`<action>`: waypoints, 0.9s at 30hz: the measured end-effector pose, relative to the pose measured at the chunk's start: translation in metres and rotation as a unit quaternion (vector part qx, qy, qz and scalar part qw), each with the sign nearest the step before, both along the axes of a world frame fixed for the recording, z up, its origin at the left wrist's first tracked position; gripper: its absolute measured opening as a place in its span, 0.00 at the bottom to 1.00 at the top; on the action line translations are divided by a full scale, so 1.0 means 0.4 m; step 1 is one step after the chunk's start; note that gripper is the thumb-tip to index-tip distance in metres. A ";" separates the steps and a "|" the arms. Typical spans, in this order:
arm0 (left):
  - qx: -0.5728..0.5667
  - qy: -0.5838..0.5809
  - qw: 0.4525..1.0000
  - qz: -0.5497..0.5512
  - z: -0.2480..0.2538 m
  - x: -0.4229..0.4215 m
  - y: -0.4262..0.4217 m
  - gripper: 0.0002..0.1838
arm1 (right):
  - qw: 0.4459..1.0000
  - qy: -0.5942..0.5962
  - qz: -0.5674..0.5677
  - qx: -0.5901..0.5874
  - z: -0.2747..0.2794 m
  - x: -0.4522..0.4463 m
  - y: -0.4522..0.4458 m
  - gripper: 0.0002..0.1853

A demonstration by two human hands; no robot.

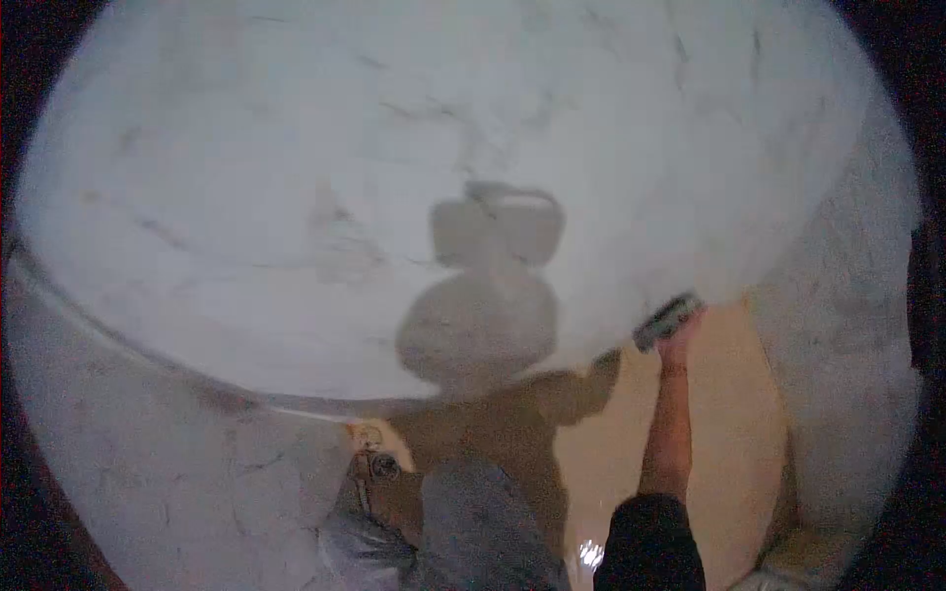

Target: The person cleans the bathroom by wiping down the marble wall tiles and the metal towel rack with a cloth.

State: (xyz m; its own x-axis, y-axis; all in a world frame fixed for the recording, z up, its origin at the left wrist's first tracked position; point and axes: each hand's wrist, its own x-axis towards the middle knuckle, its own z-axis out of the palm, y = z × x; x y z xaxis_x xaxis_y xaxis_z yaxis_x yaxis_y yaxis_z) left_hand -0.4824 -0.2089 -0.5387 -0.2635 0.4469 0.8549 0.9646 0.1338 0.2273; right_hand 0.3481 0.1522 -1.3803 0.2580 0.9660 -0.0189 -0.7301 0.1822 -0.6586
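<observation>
My right hand [680,333] is wrapped round a dark, narrow, block-like object [668,321], tilted, at the right of the view. The object lies against or close to the pale, marbled surface [296,197] near its lower edge; whether they touch is hard to tell. A black sleeve [652,542] covers my upper arm, and the forearm is bare. My left hand does not show.
A tan surface [729,424] lies below and around my right arm. Shadows of a head and shoulders fall across the pale surface. A small round dark item [382,467] is at the lower left, beside grey-clothed legs [483,532]. Grey tiled walls flank both sides.
</observation>
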 end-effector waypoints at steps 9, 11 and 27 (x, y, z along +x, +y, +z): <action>0.099 0.168 0.970 0.143 -0.088 0.047 0.043 0.63 | 0.978 -0.162 0.010 -0.127 -0.007 -0.114 -0.044 0.50; 0.083 0.149 0.971 0.168 -0.098 0.092 0.041 0.67 | 0.977 -0.188 -0.023 -0.094 -0.079 -0.106 -0.048 0.48; 0.021 -0.037 0.981 -0.190 -0.572 0.577 -0.002 0.34 | 0.807 -0.546 0.210 0.086 0.399 -0.679 -0.638 0.47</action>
State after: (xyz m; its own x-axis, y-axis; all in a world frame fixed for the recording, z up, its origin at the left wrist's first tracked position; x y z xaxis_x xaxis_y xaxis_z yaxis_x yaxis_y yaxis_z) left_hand -0.2517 -0.2096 -0.7676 -0.1465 0.4902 0.8592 0.9241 -0.2420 0.2956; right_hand 0.0767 -0.1030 -1.2208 -0.3205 0.9365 0.1421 0.2461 0.2272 -0.9423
